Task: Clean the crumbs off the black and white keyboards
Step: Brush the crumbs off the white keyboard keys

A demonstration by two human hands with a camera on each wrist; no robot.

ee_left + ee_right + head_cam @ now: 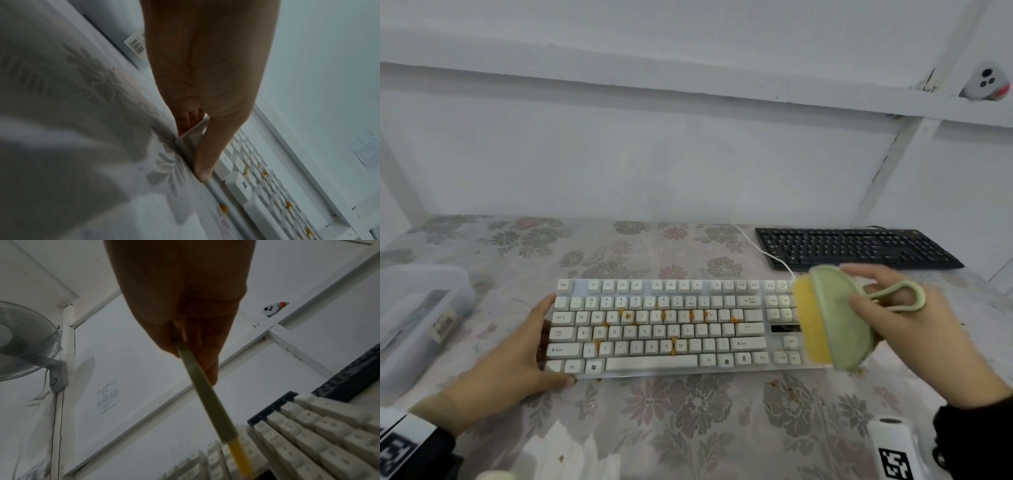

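A white keyboard (664, 329) lies across the middle of the table, with orange crumbs (627, 316) scattered between its letter keys. My left hand (530, 346) grips its left end, thumb along the front edge (202, 168) and fingers round the side. My right hand (893, 308) pinches a green brush with yellow bristles (835, 318) over the keyboard's right end, bristles facing left. The brush (207, 402) shows edge-on in the right wrist view, above the white keys (308, 431). A black keyboard (856, 247) sits at the back right.
A clear plastic box (417, 318) stands at the left table edge. Loose crumbs (774, 383) lie on the flowered tablecloth (688, 411) in front of the white keyboard. A white cable (760, 250) runs back between the keyboards. A wall fan (26, 340) hangs at left.
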